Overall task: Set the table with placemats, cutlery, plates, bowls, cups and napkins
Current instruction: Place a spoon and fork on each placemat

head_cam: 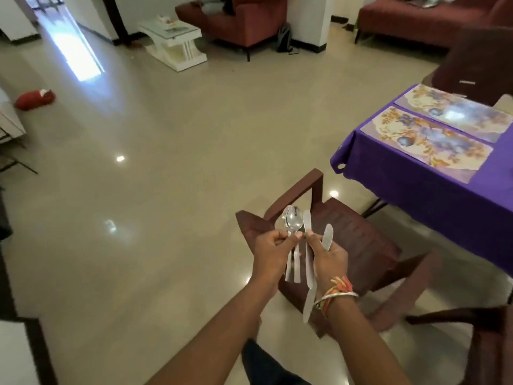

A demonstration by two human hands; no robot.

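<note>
Steel cutlery is split between your two hands in the lower centre of the frame, above a brown chair (347, 245) that stands between you and the tabletop (433, 190). Your left hand (270, 250) is curled closed around the spoons (292, 222), thumb pressed over the necks, with the bowls up and the handles hanging below the fist. Your right hand (329, 257) is closed on the knives (307, 245): one long piece runs down past the wrist, and a shorter tip stands up at the right of the palm. Exact piece count in either hand cannot be confirmed, as the items overlap. This grouping by type appears deliberate: sorted bundles let you lay one piece per setting without searching. The two hands nearly touch at the thumbs, which suggests sorting or transfer in mid-air rather than placement. At the right edge of the frame, the tabletop carries a purple cloth, and two floral placemats (427, 143) lie flat, side by side along its near corner, with nothing visible on them. Judged from this, the placemat step is done at that corner and the cutlery step is in hand. The next move calls for passing around the chair to reach the placemats. Keep both fists firm, because loose handles may slip against each other.
</note>
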